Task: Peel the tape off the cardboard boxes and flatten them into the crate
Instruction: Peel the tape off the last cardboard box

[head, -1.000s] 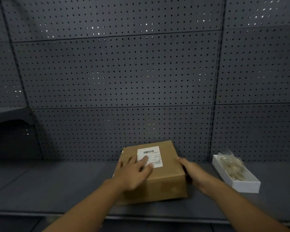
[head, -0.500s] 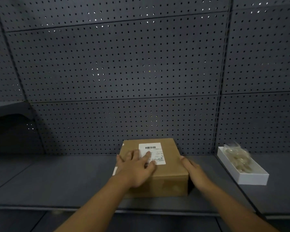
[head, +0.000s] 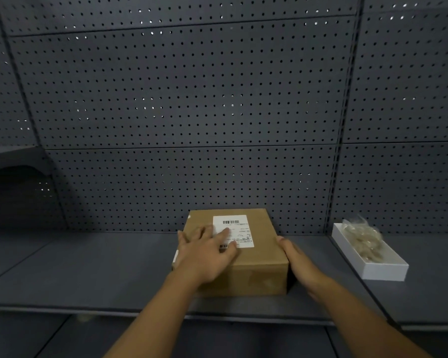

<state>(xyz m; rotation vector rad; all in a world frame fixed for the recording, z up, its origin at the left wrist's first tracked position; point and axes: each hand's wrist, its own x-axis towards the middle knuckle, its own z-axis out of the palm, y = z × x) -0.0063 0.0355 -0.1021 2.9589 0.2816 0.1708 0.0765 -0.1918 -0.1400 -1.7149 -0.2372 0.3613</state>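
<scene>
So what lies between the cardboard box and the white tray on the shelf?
In the head view, the right hand lies against the cardboard box's right side; beyond it, only bare grey shelf reaches the white tray.

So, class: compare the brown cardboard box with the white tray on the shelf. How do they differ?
The cardboard box is brown and closed; the white tray is open-topped. The box is taller, the tray shallow. The left hand and right hand touch the box; the tray is untouched and holds clear bags. Both sit on the grey shelf.
</scene>
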